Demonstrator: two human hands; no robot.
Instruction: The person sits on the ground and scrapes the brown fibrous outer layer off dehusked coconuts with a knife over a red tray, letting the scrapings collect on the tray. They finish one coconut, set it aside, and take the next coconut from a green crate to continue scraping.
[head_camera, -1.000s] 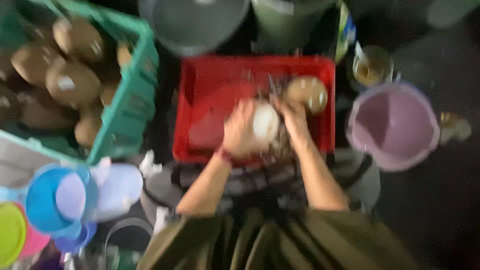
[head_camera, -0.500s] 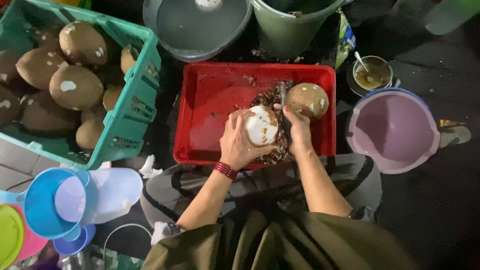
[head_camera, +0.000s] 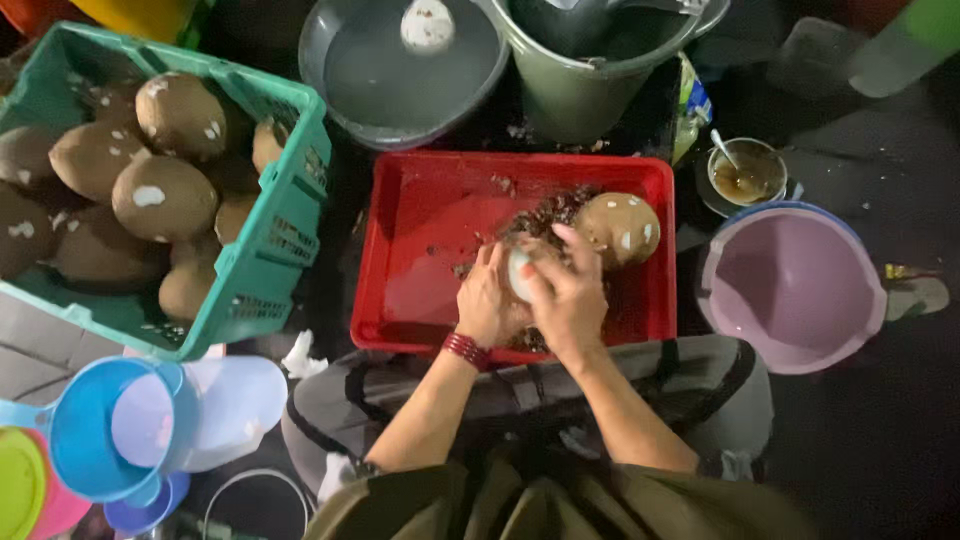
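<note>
While both hands close around one pale, mostly peeled coconut (head_camera: 520, 272) over the red tray (head_camera: 420, 220), the left hand (head_camera: 490, 305) cups it from below and the right hand (head_camera: 568, 295) wraps over the top, hiding most of it. Brown husk scraps (head_camera: 545, 212) lie in the tray, and another brown coconut (head_camera: 620, 228) waits just beside. Judging by the full green crate (head_camera: 270, 250), much peeling remains. The coconut's long axis cannot be told under the fingers.
</note>
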